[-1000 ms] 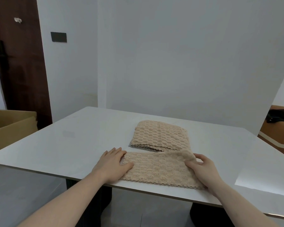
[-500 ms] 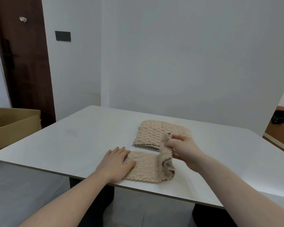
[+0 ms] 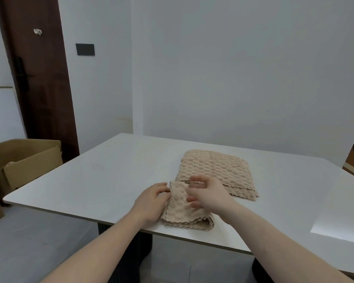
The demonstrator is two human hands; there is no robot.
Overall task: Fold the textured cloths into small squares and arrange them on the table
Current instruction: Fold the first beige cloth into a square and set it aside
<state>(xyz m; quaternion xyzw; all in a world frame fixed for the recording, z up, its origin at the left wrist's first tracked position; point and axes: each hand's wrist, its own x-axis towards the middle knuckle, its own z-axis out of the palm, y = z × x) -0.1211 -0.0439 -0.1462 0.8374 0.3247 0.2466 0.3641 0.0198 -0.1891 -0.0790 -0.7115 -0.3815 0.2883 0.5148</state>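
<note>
From my remote seat I see cardboard boxes [image 3: 27, 160] at far left, beside the white table [image 3: 102, 176]. My left hand [image 3: 151, 203] pinches the left edge of the small folded cloth [image 3: 184, 213], which lies at the table's near edge. My right hand [image 3: 208, 193] hovers above it, fingers [image 3: 196, 178] spread and loose, gripping nothing. Just behind lies the larger folded cloth [image 3: 217, 170], flat on the table.

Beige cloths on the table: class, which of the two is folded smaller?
The near cloth, between the left hand and right hand at the table's front edge. The far cloth behind it is wider and untouched.
</note>
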